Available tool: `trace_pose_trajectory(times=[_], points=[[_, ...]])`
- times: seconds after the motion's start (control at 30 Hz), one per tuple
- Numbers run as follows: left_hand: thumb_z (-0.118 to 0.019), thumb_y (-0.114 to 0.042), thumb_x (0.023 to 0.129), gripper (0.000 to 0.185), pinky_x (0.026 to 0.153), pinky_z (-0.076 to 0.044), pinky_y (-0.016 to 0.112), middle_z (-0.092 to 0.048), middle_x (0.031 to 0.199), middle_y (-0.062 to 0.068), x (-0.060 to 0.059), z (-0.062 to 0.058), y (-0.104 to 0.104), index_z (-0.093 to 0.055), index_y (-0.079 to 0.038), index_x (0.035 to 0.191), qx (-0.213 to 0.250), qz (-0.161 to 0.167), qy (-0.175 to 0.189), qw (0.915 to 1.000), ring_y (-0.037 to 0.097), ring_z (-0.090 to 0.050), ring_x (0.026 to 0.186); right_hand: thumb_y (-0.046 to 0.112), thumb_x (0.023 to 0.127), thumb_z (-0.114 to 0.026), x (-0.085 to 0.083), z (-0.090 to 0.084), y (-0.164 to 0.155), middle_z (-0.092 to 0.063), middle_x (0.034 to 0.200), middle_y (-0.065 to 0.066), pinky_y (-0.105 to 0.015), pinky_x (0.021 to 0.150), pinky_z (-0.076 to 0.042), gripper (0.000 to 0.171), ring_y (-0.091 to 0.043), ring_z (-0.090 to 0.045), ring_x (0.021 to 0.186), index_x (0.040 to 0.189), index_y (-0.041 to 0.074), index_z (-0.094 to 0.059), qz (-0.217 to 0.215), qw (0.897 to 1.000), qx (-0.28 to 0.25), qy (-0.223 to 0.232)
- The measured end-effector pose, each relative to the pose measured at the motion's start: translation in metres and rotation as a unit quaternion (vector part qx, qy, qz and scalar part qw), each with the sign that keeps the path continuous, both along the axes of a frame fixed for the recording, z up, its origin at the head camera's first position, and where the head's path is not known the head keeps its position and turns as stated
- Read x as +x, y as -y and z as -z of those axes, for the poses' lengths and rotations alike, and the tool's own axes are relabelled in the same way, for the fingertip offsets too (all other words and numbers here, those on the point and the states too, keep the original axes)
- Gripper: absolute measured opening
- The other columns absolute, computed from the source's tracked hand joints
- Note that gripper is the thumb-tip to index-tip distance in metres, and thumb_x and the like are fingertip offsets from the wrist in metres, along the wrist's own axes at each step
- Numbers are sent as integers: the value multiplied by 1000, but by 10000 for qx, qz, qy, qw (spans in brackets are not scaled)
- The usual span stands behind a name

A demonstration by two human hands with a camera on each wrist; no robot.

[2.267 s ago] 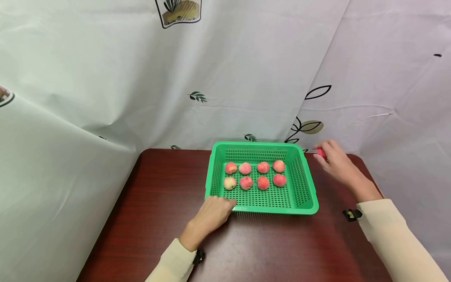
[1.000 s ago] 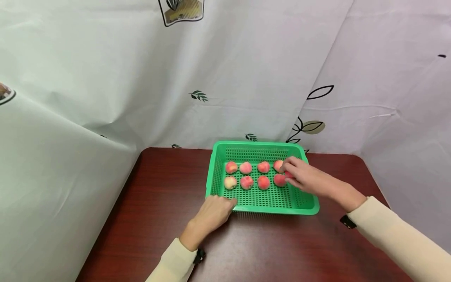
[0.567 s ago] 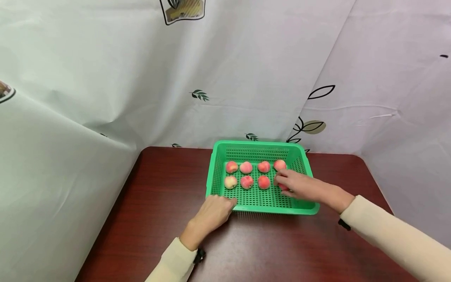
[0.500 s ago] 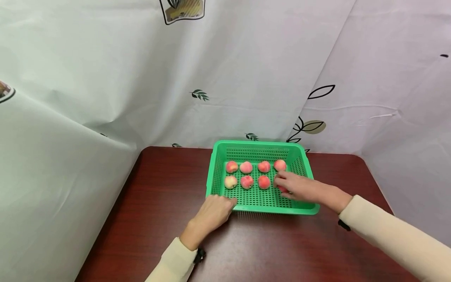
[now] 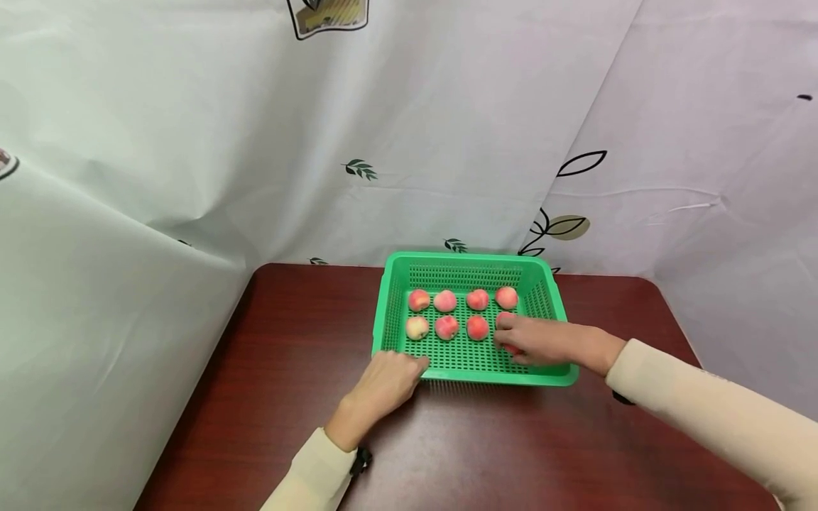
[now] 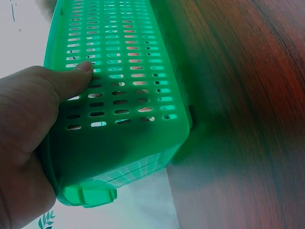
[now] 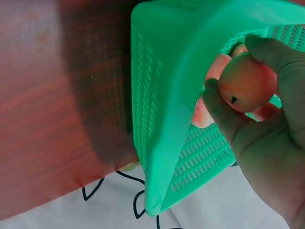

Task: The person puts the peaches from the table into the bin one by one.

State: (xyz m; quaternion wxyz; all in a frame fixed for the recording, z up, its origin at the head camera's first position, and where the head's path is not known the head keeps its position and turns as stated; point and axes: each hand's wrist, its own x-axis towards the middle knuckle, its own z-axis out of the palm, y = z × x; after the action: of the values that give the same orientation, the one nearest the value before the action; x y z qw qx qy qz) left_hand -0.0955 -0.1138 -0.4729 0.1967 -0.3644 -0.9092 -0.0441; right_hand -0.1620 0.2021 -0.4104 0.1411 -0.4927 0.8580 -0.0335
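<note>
A green perforated plastic basket (image 5: 486,376) stands on the table, holding several red and yellow peaches (image 5: 477,328) in two rows. My left hand (image 5: 386,383) grips its near rim at the left; in the left wrist view the thumb (image 6: 78,78) lies on the outer wall, and the fingers are hidden behind the rim. Low inside the basket's right part, my right hand (image 5: 540,341) holds another peach (image 7: 248,82) between thumb and fingers. That peach sits just in front of the near row. The hand partly covers the near row's rightmost peach (image 5: 505,317).
The dark reddish-brown table (image 5: 294,355) extends on both sides of the basket and in front of it. A pale cloth (image 5: 447,142) with leaf prints hangs behind the table's back edge and along both sides. The basket's raised walls surround the peaches.
My right hand has come from right of the basket, over its right wall and down inside, bringing a peach, then moved slightly nearer to me. My left hand keeps its grip on the rim.
</note>
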Motion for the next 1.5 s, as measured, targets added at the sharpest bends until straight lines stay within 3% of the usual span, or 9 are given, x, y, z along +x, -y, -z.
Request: trace_pose_trajectory(times=[0.33,0.47,0.87,1.2,1.5], points=[[-65,-4,86,39,48,-7,23,-15,58,-10,-1,1,2,-39,-22,64,-53,-69,147,9999,5,-12,50,7,87,-79,-18,-2,18,-52,91,8,-23,67,-46,22,-6,-48,73,104,15,-67,520,9882,1112,913],[-65,-4,87,39,48,-7,23,-16,57,-10,-1,2,3,-39,-22,64,-53,-79,153,9998,5,-13,50,6,87,-79,-23,1,23,-50,88,7,-24,66,-46,21,-7,-48,72,102,15,-67,567,9859,1269,933],[-65,-3,87,39,49,-7,23,-16,57,-10,-1,2,3,-38,-22,64,9,-46,138,9999,4,-10,52,1,83,-81,-29,18,23,-53,87,11,-21,64,-46,21,-5,-48,75,95,15,-70,103,9903,1077,871],[-65,-4,87,40,48,-8,22,-18,57,-10,-2,4,1,-39,-22,64,-67,-46,267,9996,5,-13,51,-1,83,-81,-20,28,23,-51,91,9,-20,61,-45,26,-7,-47,72,93,18,-67,385,9829,1470,1040],[-66,-5,87,39,47,-8,22,-19,56,-10,-1,4,1,-39,-22,63,-25,-48,275,9996,5,-16,49,-2,85,-78,-17,33,24,-50,92,6,-20,60,-43,25,-5,-45,66,93,17,-64,240,9871,1426,693]])
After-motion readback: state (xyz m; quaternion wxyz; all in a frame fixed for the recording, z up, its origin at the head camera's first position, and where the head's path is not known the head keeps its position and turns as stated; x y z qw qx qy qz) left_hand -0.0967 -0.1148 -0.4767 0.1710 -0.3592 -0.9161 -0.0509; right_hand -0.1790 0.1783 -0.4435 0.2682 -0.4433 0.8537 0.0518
